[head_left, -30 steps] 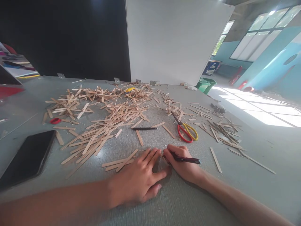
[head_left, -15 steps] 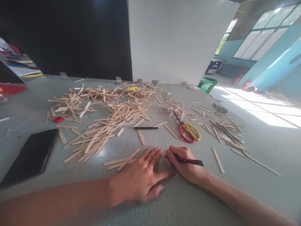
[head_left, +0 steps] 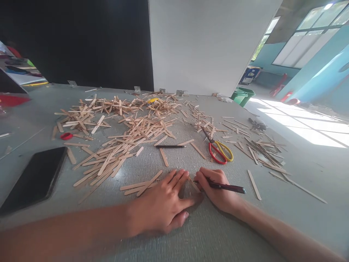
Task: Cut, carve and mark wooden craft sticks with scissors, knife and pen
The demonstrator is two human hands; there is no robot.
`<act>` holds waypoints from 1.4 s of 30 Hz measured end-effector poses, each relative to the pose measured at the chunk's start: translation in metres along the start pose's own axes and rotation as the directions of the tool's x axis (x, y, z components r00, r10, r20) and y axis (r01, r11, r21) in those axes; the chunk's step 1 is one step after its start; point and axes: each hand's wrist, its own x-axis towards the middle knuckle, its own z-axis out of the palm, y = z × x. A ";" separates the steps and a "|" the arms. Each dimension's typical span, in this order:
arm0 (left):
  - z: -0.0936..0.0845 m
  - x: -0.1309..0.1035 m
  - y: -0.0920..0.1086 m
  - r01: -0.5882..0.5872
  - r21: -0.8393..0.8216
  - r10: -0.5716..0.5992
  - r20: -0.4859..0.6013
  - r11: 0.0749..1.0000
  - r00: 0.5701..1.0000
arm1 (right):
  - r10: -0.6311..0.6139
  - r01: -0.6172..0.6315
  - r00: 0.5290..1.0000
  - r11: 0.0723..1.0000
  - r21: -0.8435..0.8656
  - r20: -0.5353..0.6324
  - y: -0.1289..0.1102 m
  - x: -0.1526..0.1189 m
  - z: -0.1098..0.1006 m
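My left hand (head_left: 170, 202) lies palm down on the grey tabletop, fingers stretched out and thumb apart. Its fingertips and index finger rest against a short wooden craft stick (head_left: 194, 185), which is mostly covered by my hands. In my right hand (head_left: 218, 187) is a dark pen (head_left: 227, 187), pinched between thumb and fingers, its tip end low beside the stick and its clip end pointing right. Several loose craft sticks (head_left: 140, 188) lie just left of my left hand. Beyond my fingers sits a second dark pen or pencil (head_left: 170, 146).
A large heap of craft sticks (head_left: 131, 134) spreads across the table. Scissors (head_left: 218, 147) with red and yellow handles lie beyond my right hand. A black phone (head_left: 34, 178) and a red ring (head_left: 66, 136) are at left. Upright black and white panels (head_left: 204, 47) stand behind.
My right hand has shifted slightly right with the pen, away from the left fingertips. More of the short craft stick shows between my hands. My left hand stays nearly in place.
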 end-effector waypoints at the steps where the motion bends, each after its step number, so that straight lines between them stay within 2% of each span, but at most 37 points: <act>1: 0.000 0.000 0.000 -0.005 0.010 0.005 -0.001 1.000 1.000 | 0.003 -0.003 1.000 1.000 0.002 -0.006 0.000 0.000 0.001; 12: -0.004 0.003 0.001 0.005 0.030 -0.005 0.011 1.000 1.000 | -0.010 0.010 1.000 1.000 0.001 -0.011 0.005 0.003 0.004; 26: -0.002 0.002 0.002 0.019 0.033 -0.021 0.070 0.999 0.997 | -0.093 0.092 0.995 0.996 0.016 0.035 0.007 0.002 0.003; 36: 0.000 -0.002 0.003 0.048 0.022 -0.047 -0.014 0.999 0.999 | -0.067 0.064 0.995 0.997 0.037 0.073 -0.002 0.003 -0.004; 42: -0.003 -0.001 0.003 0.029 0.085 -0.030 0.018 0.996 0.999 | -0.044 0.044 0.998 0.999 0.011 0.033 -0.001 0.001 -0.002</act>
